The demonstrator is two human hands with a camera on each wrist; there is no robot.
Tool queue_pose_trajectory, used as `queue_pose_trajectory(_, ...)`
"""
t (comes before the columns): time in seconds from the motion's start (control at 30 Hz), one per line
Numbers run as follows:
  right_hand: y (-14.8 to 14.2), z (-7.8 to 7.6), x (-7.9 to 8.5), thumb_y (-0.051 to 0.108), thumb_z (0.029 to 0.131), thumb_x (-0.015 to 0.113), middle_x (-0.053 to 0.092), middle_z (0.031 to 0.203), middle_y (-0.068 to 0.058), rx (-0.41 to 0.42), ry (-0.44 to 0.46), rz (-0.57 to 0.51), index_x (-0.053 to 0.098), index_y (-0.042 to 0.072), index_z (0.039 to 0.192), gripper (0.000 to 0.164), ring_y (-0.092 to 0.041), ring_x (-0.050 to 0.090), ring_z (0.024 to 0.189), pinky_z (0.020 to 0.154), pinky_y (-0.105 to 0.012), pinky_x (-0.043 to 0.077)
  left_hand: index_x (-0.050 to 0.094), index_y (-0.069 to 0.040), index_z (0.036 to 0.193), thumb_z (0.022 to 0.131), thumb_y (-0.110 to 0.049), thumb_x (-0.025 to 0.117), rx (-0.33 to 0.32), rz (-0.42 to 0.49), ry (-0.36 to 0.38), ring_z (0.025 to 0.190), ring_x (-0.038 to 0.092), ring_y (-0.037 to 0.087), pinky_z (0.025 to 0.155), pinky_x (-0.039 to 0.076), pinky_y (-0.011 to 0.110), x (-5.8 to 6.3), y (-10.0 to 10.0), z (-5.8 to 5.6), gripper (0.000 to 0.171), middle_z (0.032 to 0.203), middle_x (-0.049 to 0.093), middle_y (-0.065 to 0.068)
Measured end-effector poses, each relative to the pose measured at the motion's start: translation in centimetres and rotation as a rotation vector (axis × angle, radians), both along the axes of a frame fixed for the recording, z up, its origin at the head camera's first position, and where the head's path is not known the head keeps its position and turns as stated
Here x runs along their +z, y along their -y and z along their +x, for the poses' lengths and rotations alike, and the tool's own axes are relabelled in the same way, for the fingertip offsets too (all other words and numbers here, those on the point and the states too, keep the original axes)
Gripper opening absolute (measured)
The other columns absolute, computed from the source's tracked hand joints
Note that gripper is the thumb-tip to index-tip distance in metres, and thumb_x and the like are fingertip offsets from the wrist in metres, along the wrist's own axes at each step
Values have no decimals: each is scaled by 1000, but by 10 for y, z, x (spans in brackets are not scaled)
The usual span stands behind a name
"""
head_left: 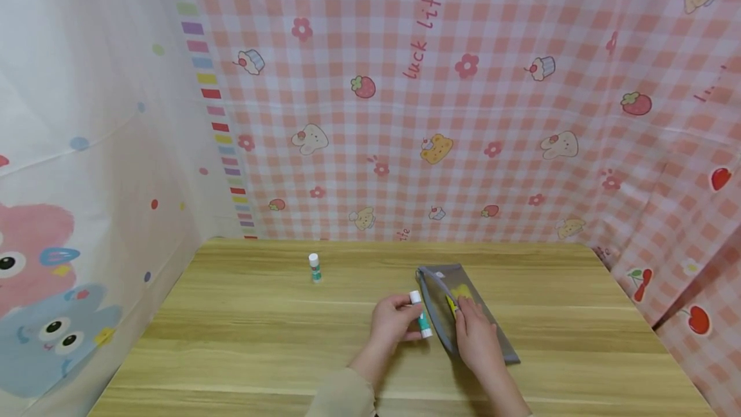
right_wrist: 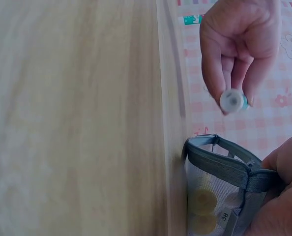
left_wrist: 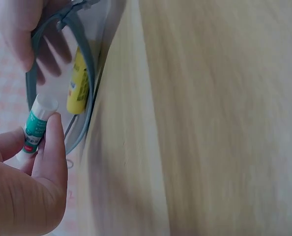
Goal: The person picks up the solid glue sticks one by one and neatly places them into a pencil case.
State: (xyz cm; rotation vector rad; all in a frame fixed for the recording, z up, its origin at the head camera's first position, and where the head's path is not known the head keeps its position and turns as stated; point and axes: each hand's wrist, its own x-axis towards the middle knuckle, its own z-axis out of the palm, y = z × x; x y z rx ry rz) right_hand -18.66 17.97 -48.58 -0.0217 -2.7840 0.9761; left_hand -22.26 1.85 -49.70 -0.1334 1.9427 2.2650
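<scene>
Left hand [head_left: 393, 322] pinches one glue stick [head_left: 424, 323] beside the gaping pouch [right_wrist: 219, 163] the right hand [head_left: 478, 341] grips, yellow tubes [left_wrist: 77, 91] already inside, this one and another stick [head_left: 315, 269] on the table [head_left: 260, 340] still out.

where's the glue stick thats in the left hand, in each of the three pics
Head: glue stick low, just right of centre, in the left hand.
Left wrist: glue stick at the left side, about mid-height.
Right wrist: glue stick right of centre, white end facing the camera.
Shared landmark: the grey pouch, near it in every view.
</scene>
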Motion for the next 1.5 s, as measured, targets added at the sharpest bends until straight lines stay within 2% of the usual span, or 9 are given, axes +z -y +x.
queue_pose_trajectory(0.23,-1,0,-1,8,103,44,43,141,-35,-2,-6,-3,49,-12,136,39,-54,37,131,100,-80,22,64,13,112,89,1,69,21,36,5,71,69,25,59,61,41,-2,-17,-1,26,85,67,12)
queue_pose_trajectory(0.67,0,-1,0,9,104,43,42,142,-35,-7,12,-8,49,-12,137,40,-54,36,132,101,-79,22,67,8,102,89,-1,69,57,-9,67,67,69,22,57,61,36,-4,-34,-9,16,81,67,11)
queue_pose_trajectory(1.1,0,-1,1,9,104,43,41,142,-35,-6,15,-10,49,-12,137,40,-54,35,132,101,-79,22,67,4,89,86,-2,72,103,-156,64,57,66,16,51,60,33,-9,-42,-15,8,70,65,9)
queue_pose_trajectory(1.33,0,0,2,9,104,43,43,141,-35,-1,1,-5,49,-12,136,39,-54,37,131,100,-79,24,68,4,93,84,-4,75,124,-235,40,58,67,17,49,59,31,-9,-45,-15,14,69,67,8)
queue_pose_trajectory(1.5,1,0,3,8,104,43,42,141,-35,0,10,-8,49,-12,136,39,-54,37,131,101,-78,24,68,4,96,86,-4,74,109,-232,60,63,68,19,50,59,32,-8,-44,-15,15,71,69,11)
